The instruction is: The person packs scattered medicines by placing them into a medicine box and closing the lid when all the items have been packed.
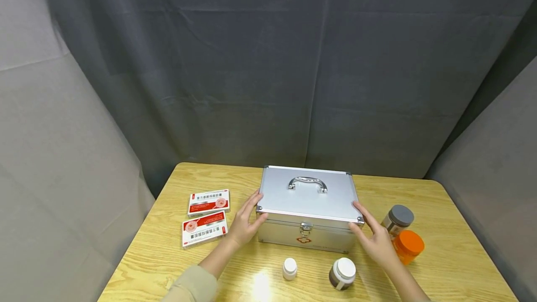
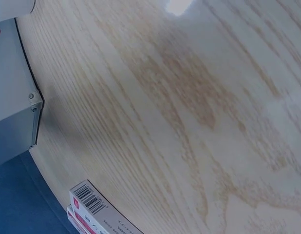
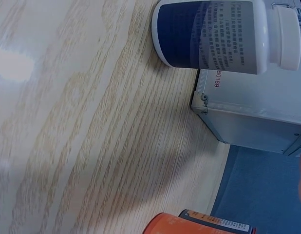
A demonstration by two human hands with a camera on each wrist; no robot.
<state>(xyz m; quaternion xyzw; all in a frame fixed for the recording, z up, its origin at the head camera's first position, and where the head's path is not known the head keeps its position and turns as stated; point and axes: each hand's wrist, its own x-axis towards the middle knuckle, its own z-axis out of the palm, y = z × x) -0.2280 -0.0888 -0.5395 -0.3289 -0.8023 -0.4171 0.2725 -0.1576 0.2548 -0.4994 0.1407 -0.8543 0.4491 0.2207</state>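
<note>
A silver aluminium first-aid case [image 1: 305,195] stands on the wooden table with its lid down, a chrome handle [image 1: 308,181] on top and a latch [image 1: 306,228] at the front. My left hand [image 1: 245,223] touches its left side, fingertips at the lid's edge and thumb near the front corner. At the right front corner, my right hand [image 1: 375,236] touches the case with fingers and thumb spread. Both hands have fairly straight fingers. A bit of the right hand shows at the edge of the right wrist view; the left wrist view shows no hand.
Two red-and-white medicine boxes [image 1: 204,229] lie left of the case. In front stand a small white bottle [image 1: 289,269] and a white-capped dark-labelled bottle [image 1: 342,273]. Right of the right hand are a grey-lidded jar [image 1: 399,219] and an orange jar [image 1: 408,246]. Grey curtains [image 1: 251,83] surround the table.
</note>
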